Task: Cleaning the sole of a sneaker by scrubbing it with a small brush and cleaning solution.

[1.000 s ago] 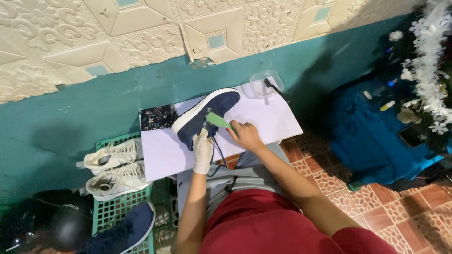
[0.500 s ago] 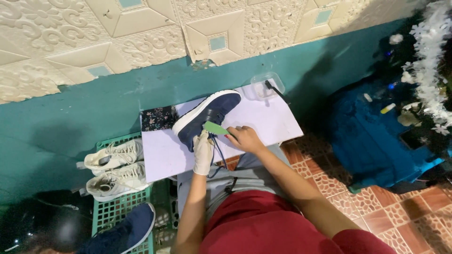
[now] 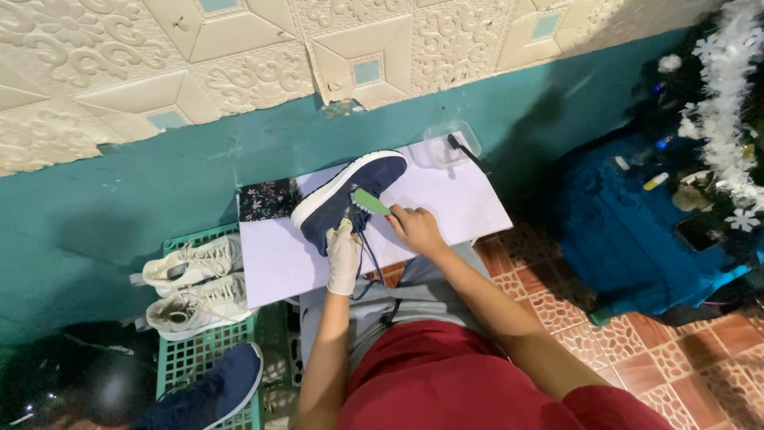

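Teal wall behind, white desk (image 3: 446, 209) carries my navy shoe (image 3: 344, 197), long axis running up-right, left hand (image 3: 344, 256) fingers gripping its heel, right hand (image 3: 415, 229) fingers clenched on green brush (image 3: 371, 201) at its side.

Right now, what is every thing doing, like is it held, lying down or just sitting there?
navy shoe: on its side on the white board, steadied by the gloved left hand
green brush: held in the right hand, against the shoe
clear container: open, dark tool inside
white shoes: upright on the green crate
second navy shoe: lying on the crate
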